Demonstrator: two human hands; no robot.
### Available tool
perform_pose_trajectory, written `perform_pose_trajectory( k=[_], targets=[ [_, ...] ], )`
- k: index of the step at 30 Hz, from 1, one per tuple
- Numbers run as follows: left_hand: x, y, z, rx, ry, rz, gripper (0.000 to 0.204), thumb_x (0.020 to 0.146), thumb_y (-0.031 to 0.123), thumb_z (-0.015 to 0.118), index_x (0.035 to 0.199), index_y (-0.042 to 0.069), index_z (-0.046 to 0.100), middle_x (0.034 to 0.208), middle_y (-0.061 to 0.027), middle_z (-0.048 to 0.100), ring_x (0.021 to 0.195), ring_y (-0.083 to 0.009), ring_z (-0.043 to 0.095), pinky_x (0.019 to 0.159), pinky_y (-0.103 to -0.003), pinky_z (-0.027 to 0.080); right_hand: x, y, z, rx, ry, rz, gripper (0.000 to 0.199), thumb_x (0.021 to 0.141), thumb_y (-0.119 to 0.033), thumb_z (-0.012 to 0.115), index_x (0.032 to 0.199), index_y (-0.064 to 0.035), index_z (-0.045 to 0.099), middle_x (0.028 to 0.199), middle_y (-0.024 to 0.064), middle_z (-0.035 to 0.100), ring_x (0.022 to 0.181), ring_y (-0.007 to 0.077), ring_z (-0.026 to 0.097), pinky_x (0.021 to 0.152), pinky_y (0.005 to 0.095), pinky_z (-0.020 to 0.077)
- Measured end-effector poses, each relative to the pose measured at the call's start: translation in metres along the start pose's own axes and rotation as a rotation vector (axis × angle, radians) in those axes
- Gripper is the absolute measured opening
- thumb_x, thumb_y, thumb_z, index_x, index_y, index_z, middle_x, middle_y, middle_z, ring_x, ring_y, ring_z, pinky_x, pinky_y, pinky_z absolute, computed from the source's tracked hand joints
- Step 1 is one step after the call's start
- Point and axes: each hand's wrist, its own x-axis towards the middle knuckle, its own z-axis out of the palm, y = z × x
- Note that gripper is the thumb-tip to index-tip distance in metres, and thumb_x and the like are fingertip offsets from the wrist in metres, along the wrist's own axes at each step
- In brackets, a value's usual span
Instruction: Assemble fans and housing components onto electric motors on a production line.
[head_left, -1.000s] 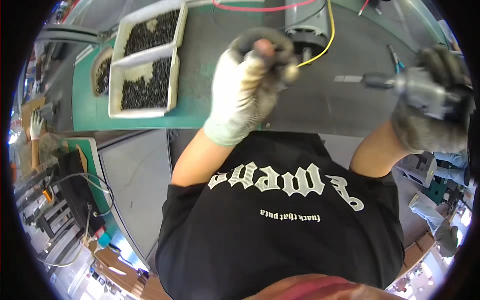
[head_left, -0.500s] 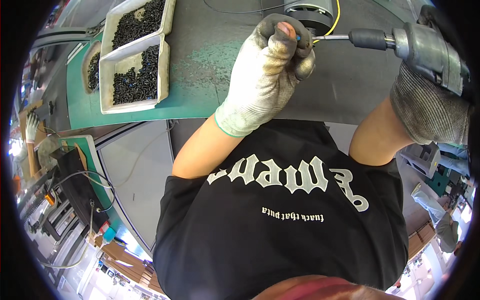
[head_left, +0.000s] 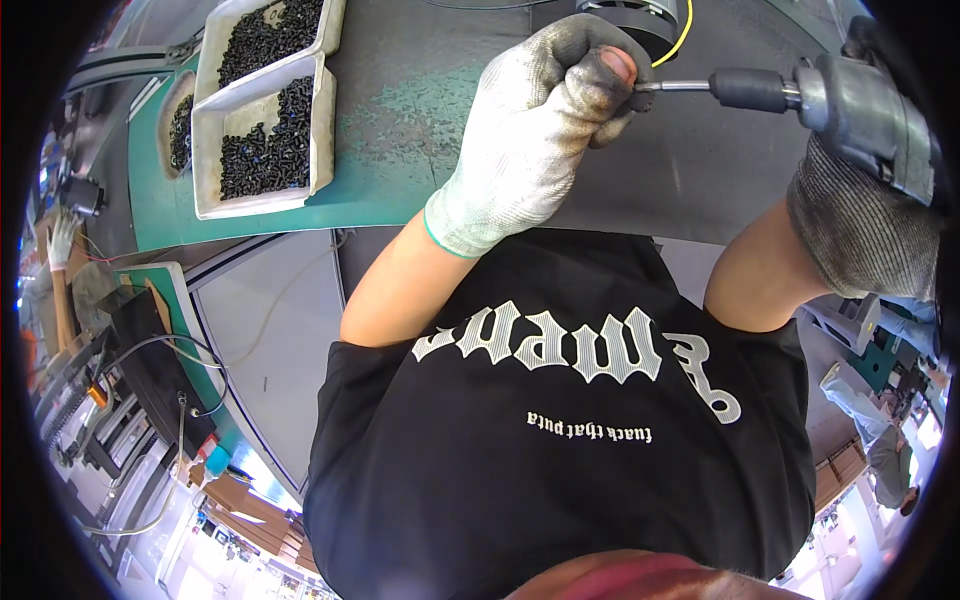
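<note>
Gloved and with a bare thumb tip, my left hand (head_left: 560,120) is closed in a pinch above the bench. In its fingers is a small screw, hidden now, whose blue tip showed a moment ago. The steel bit of a grey power screwdriver (head_left: 865,120) reaches left to those fingertips, its end covered by them. My right hand (head_left: 860,215), in a dark, soiled glove, is wrapped round the screwdriver at the right; the driver hides part of the fingers. Just beyond my left hand stands a dark cylindrical motor-like part (head_left: 640,25), a yellow cable beside it.
Two white bins (head_left: 327,150) of small black screws, some with blue on them, sit at the left of the worn green-and-grey bench (head_left: 400,165). A smaller tray (head_left: 170,130) of screws lies beside them. Other people work at the far left and right edges.
Both hands and the screwdriver have shifted slightly right in the picture. My left fingers have turned and now cover the blue screw tip and the bit's end.
</note>
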Motion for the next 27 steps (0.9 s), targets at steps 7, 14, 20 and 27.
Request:
perform_pose_trajectory(
  k=[7,14,20,27],
  targets=[
    [0.002,0.011,0.026,0.463,-0.222,0.328,0.029,0.095,0.03,0.064,0.092,0.001,0.064,0.08,0.0009,0.06,0.071,-0.0051,0.047,0.068,-0.021,0.042,-0.013,-0.004,-0.001,-0.086,0.023,-0.003,0.031,0.085,-0.016,0.057,0.105,0.0073,0.059,0.095,0.0142,0.054,0.089,0.0254,0.052,0.082,0.0365,0.0469],
    [-0.002,-0.011,0.016,0.119,-0.188,0.179,0.045,0.087,0.039,0.074,0.105,0.002,0.057,0.083,-0.0055,0.058,0.061,-0.01,0.045,0.058,-0.023,0.036,-0.007,-0.01,-0.027,-0.173,0.057,-0.023,0.031,0.086,-0.016,0.057,0.106,0.0075,0.059,0.096,0.0149,0.055,0.09,0.0261,0.053,0.082,0.0375,0.0478],
    [-0.001,-0.026,0.019,-0.04,-0.182,0.073,0.043,0.086,0.033,0.077,0.107,0.001,0.056,0.083,-0.0052,0.057,0.063,-0.0098,0.048,0.061,-0.023,0.039,-0.007,-0.011,-0.002,-0.237,0.078,-0.037,0.03,0.086,-0.015,0.057,0.106,0.0077,0.06,0.097,0.0155,0.056,0.09,0.0267,0.054,0.083,0.0383,0.0485],
    [-0.004,-0.033,0.026,0.006,0.013,0.118,0.042,0.087,0.033,0.075,0.105,0.002,0.055,0.086,-0.0034,0.057,0.064,-0.0088,0.048,0.06,-0.021,0.039,-0.014,0.007,0.003,-0.315,0.085,-0.044,0.03,0.087,-0.015,0.056,0.107,0.0079,0.06,0.098,0.0162,0.057,0.091,0.0275,0.056,0.083,0.0393,0.0494]
  ],
)
